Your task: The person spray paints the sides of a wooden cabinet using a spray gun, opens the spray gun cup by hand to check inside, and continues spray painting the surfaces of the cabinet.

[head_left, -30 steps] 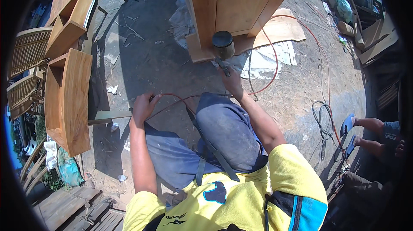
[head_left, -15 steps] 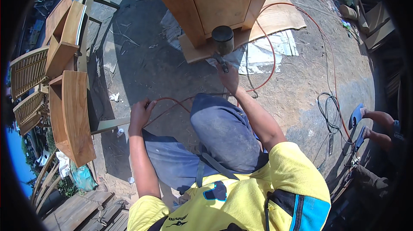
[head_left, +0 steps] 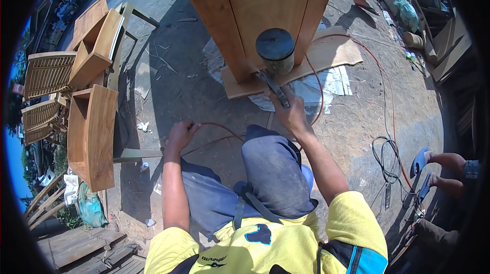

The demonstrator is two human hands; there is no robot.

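My right hand (head_left: pixel 292 112) is closed round the handle of a spray gun (head_left: pixel 276 89) with a dark, round-lidded cup (head_left: pixel 275 49) on top. The gun is held close to the lower end of a tall wooden cabinet (head_left: pixel 270 3), brown and panelled. That cabinet stands on a flat wooden board (head_left: pixel 332 57) on the ground. In my left hand (head_left: pixel 181 134) the thin orange air hose (head_left: pixel 218 125) is pinched; it runs off behind my raised knee. The gun's nozzle is partly hidden by the cup.
Wooden drawers (head_left: pixel 94 139) and slatted panels (head_left: pixel 48 75) stand at the left. White sheets (head_left: pixel 334 84) lie under the board. Coiled dark cable (head_left: pixel 386 159) and another person's sandalled feet (head_left: pixel 421 164) are at the right; one more foot (head_left: pixel 366 6) shows at the far right. Planks (head_left: pixel 81 246) lie near left.
My right hand and the spray gun have shifted slightly right and nearer. The left hand still holds the hose. Another person's leg has appeared at the top right.
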